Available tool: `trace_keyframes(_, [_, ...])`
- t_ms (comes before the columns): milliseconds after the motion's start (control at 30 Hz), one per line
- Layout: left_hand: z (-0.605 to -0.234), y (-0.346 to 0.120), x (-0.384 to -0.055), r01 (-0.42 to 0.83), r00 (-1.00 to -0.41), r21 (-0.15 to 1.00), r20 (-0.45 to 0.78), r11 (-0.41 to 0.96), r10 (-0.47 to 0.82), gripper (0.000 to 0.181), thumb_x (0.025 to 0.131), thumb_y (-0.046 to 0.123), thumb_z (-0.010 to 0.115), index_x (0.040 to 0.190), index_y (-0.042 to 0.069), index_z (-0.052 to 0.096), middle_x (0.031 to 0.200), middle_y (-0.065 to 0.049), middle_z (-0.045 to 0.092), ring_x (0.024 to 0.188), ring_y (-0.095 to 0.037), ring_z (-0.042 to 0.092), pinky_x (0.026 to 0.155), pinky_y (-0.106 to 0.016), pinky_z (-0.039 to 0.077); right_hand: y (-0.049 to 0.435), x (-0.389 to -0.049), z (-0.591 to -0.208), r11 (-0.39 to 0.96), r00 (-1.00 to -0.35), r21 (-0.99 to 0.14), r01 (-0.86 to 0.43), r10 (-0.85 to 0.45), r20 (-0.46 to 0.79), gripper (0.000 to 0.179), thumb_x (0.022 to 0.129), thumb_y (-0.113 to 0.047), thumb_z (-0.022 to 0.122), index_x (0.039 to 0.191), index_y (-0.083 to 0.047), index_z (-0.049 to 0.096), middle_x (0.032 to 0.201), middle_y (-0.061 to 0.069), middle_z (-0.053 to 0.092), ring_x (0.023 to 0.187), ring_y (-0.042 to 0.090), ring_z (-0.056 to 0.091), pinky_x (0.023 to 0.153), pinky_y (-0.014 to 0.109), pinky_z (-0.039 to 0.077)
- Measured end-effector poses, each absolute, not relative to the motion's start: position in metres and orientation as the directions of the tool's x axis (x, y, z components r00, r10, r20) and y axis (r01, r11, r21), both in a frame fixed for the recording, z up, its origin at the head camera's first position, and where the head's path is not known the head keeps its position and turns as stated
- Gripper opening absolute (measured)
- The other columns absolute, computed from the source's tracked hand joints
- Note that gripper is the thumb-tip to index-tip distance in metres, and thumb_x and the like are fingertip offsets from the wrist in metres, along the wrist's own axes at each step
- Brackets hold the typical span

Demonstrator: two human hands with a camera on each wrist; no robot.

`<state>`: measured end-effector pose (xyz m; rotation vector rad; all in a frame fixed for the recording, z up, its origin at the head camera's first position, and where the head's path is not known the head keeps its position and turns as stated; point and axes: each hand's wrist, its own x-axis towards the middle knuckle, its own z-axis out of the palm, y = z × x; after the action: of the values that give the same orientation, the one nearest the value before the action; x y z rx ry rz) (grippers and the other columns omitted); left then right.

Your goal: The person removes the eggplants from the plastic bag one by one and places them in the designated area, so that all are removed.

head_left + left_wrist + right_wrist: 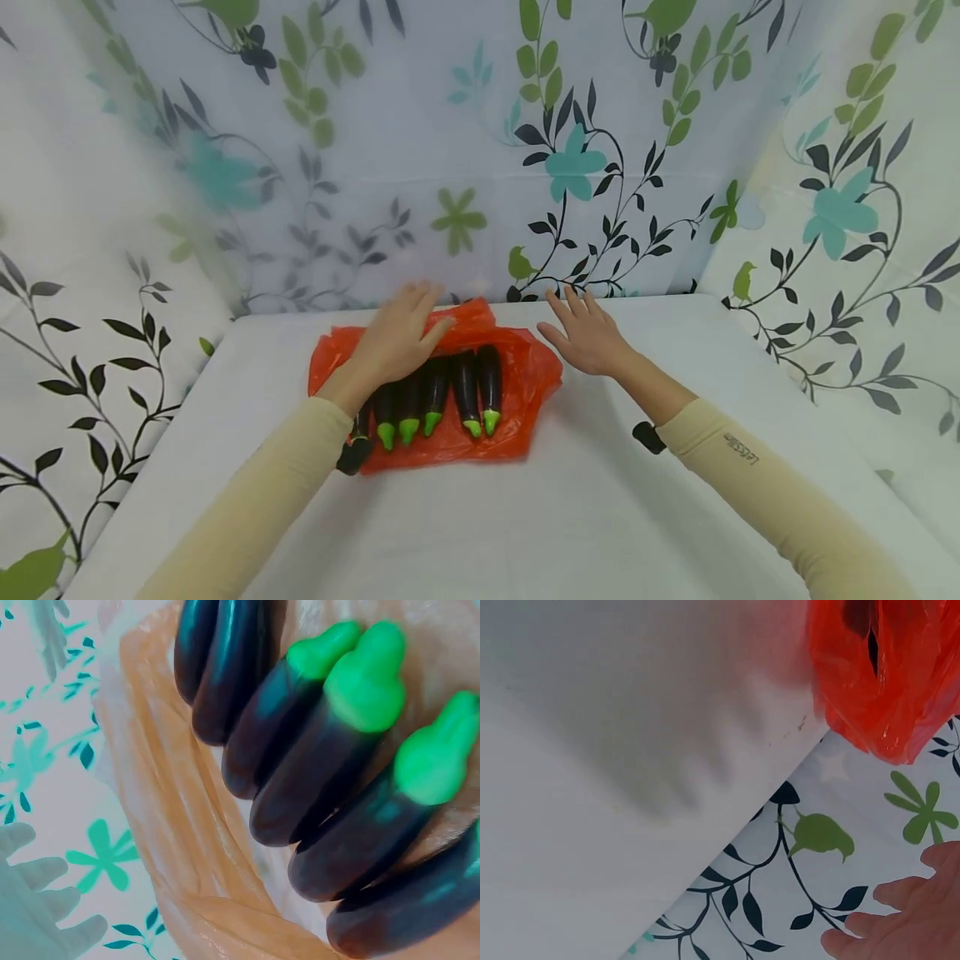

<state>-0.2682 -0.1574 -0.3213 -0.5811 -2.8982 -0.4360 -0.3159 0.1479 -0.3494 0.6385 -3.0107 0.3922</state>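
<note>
Several dark purple eggplants [465, 387] with green caps lie side by side on a red plastic bag [517, 417], caps toward the person. My left hand [399, 333] is over the bag's far left part, fingers straight and nothing held; the forearm hides part of the leftmost eggplants. Just right of the bag, my right hand [588, 337] hovers with its fingers spread and holds nothing. In the left wrist view the eggplants [307, 772] show close up, with the left hand [45, 900] at the lower left. The right wrist view has the right hand [911, 915] below the bag [900, 705].
A white table [465, 533] lies under the bag. Behind it and at both sides hangs cloth [390, 150] with a leaf, flower and bird print. The bag's crumpled far edge is near the back edge of the table.
</note>
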Motion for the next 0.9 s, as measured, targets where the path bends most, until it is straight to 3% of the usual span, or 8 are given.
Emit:
trace_keyframes(233, [-0.322, -0.158, -0.235, 0.541, -0.825, 0.224, 0.328, 0.811, 0.460, 0.063, 0.101, 0.044, 0.050, 0.152, 0.010, 0.034, 0.155, -0.012, 0.031, 0.146, -0.032, 0.022, 0.113, -0.051, 0.024, 0.161, -0.285, -0.352, 0.853, -0.894, -0.267, -0.448, -0.436, 0.106, 0.067, 0.103, -0.046, 0.038, 0.157, -0.011, 0.018, 0.160, 0.021, 0.014, 0.142, 0.050, 0.015, 0.105, 0.068, 0.023])
trace_keyframes(500, [-0.336, -0.170, -0.202, 0.604, -0.782, 0.152, 0.303, 0.782, 0.545, 0.063, 0.099, 0.042, 0.056, 0.150, 0.010, 0.038, 0.155, -0.012, 0.032, 0.145, -0.033, 0.025, 0.111, -0.052, 0.027, 0.169, -0.250, -0.362, 0.813, -0.870, -0.317, -0.488, -0.481, 0.106, 0.067, 0.102, -0.048, 0.041, 0.156, -0.014, 0.022, 0.160, 0.018, 0.018, 0.143, 0.048, 0.018, 0.104, 0.068, 0.024])
trace_keyframes(600, [-0.341, -0.179, -0.192, 0.618, -0.768, 0.131, 0.311, 0.775, 0.560, 0.061, 0.098, 0.043, 0.057, 0.148, 0.011, 0.043, 0.152, -0.012, 0.038, 0.141, -0.032, 0.033, 0.108, -0.051, 0.032, 0.171, -0.240, -0.366, 0.803, -0.867, -0.338, -0.491, -0.487, 0.105, 0.067, 0.101, -0.048, 0.042, 0.156, -0.014, 0.024, 0.159, 0.018, 0.021, 0.142, 0.048, 0.019, 0.103, 0.070, 0.025])
trace_keyframes(800, [-0.347, -0.198, -0.178, 0.592, -0.782, 0.130, 0.332, 0.795, 0.528, 0.051, 0.096, 0.042, 0.060, 0.138, 0.013, 0.056, 0.133, -0.006, 0.057, 0.118, -0.024, 0.057, 0.094, -0.043, 0.048, 0.174, -0.232, -0.373, 0.790, -0.871, -0.387, -0.476, -0.484, 0.085, 0.069, 0.101, -0.053, 0.041, 0.157, -0.018, 0.023, 0.159, 0.015, 0.023, 0.142, 0.045, 0.022, 0.103, 0.068, 0.027])
trace_keyframes(900, [-0.352, -0.211, -0.175, 0.566, -0.802, 0.144, 0.323, 0.812, 0.502, 0.045, 0.095, 0.037, 0.064, 0.133, 0.014, 0.060, 0.120, -0.003, 0.063, 0.098, -0.015, 0.063, 0.080, -0.035, 0.053, 0.175, -0.229, -0.376, 0.772, -0.869, -0.425, -0.472, -0.488, 0.080, 0.068, 0.101, -0.052, 0.040, 0.157, -0.018, 0.023, 0.158, 0.014, 0.025, 0.142, 0.045, 0.022, 0.104, 0.068, 0.026])
